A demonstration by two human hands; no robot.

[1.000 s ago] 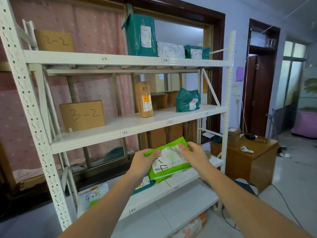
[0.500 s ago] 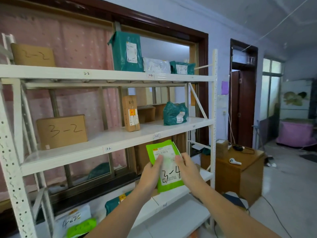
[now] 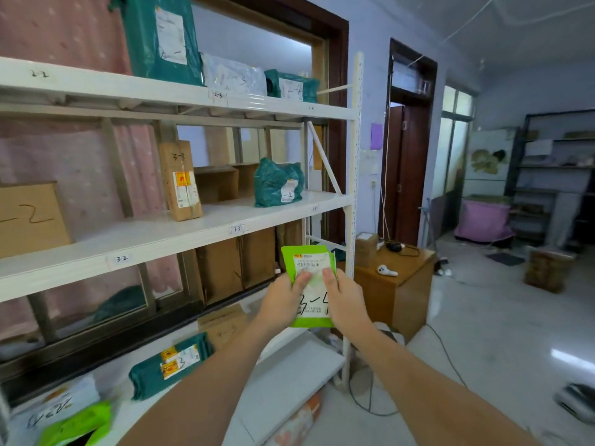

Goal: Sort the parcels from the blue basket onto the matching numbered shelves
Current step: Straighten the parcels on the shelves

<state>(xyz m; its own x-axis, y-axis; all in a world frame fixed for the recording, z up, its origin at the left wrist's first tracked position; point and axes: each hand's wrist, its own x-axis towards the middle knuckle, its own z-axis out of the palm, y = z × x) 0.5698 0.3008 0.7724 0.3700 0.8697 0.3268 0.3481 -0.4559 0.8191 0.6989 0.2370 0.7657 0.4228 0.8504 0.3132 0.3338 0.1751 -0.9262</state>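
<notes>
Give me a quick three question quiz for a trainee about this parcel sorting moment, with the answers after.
1. True or false: the green parcel is held by both the left hand and the right hand.
2. What number is handwritten on it?
3. What already sits at the right end of the middle shelf? A) teal bag B) white box C) nothing

Key: 1 true. 2: 3-4. 3: A, the teal bag.

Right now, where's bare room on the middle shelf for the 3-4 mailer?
Free: the strip between the dark green bag and the right upright, by the 3-4 tag; a wider gap between the tall 3-3 box and that bag. Green mailer is in both hands. Top shelf's right end is crowded.
</notes>
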